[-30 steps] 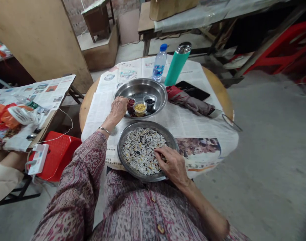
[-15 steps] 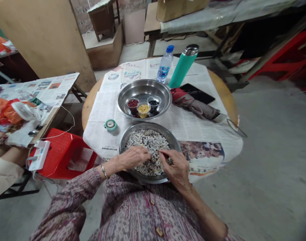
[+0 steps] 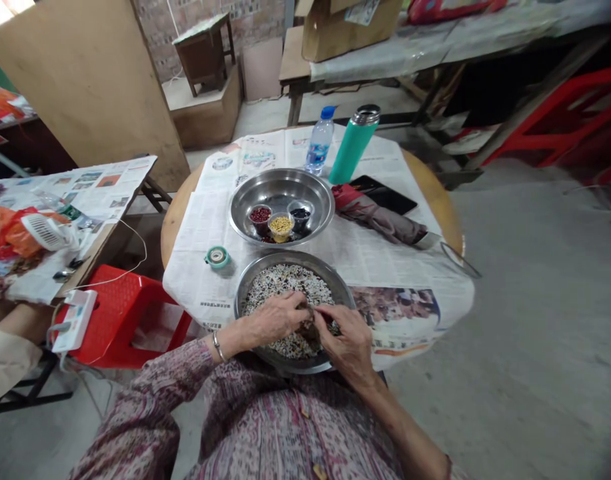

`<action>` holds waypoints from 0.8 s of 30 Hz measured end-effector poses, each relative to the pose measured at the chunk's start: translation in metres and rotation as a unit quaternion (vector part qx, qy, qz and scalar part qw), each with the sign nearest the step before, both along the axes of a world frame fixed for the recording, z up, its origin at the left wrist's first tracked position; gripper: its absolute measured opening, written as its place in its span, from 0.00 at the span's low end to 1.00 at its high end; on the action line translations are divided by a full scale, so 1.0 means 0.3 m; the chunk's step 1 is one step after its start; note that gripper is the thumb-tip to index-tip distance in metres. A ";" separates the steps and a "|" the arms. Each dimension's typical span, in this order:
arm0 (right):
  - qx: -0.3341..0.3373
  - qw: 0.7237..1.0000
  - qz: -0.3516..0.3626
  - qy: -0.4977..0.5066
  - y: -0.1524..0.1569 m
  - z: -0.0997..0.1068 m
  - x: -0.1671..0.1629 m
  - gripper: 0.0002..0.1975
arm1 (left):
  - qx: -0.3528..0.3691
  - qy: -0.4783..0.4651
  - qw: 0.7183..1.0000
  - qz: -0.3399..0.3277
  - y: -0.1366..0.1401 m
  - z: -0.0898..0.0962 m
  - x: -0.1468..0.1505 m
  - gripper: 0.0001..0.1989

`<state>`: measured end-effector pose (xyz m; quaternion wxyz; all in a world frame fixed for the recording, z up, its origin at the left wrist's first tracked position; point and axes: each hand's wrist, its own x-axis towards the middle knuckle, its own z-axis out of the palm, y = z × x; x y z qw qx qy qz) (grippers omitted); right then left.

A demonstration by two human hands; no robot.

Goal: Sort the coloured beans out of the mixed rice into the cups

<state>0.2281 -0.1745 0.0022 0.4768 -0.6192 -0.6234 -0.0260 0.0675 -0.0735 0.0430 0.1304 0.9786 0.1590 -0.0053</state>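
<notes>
Nearest me is a steel basin [image 3: 346, 279] with a mix of white grains and darker beans [image 3: 296, 277] in it. Above the mix my left hand [image 3: 280, 315] has its fingers curled, the tips close to those of my right hand [image 3: 346, 337]. The right thumb and forefinger are pressed together. Whatever either hand pinches is too small or hidden to name. Behind stands a second steel basin [image 3: 280, 179] with three clear cups: red beans [image 3: 260, 215], yellow beans [image 3: 281, 227] and black beans [image 3: 300, 215].
Newspaper [image 3: 195, 220] covers the round table. On it are a tape roll [image 3: 217, 257], a water bottle [image 3: 319, 141], a green flask [image 3: 354, 145], a black tablet [image 3: 383, 195] and a folded umbrella [image 3: 380, 217]. A red stool [image 3: 120, 310] stands left, near another person's legs.
My hands have come together over the basin, the left moving right toward the right fingertips. The whole view has shifted slightly as my head moved.
</notes>
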 end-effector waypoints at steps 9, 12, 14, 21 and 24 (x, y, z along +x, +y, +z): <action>-0.007 1.000 0.004 0.019 0.002 -0.011 -0.002 0.05 | -0.028 -0.006 0.992 0.124 0.020 0.028 -0.084 0.14; -0.004 1.000 0.005 0.013 0.002 -0.011 -0.001 0.05 | -0.062 0.008 0.997 0.044 -0.001 0.008 -0.056 0.10; 0.000 1.000 0.006 0.012 0.001 -0.011 -0.001 0.05 | -0.033 -0.001 0.998 0.050 0.005 0.006 -0.034 0.13; -0.011 1.000 0.003 0.021 0.000 -0.011 -0.002 0.06 | 0.048 -0.145 0.974 0.167 0.175 0.137 0.048 0.15; -0.007 1.000 0.005 0.016 0.002 -0.014 -0.001 0.05 | 0.090 -0.160 0.954 0.239 0.292 0.189 0.084 0.15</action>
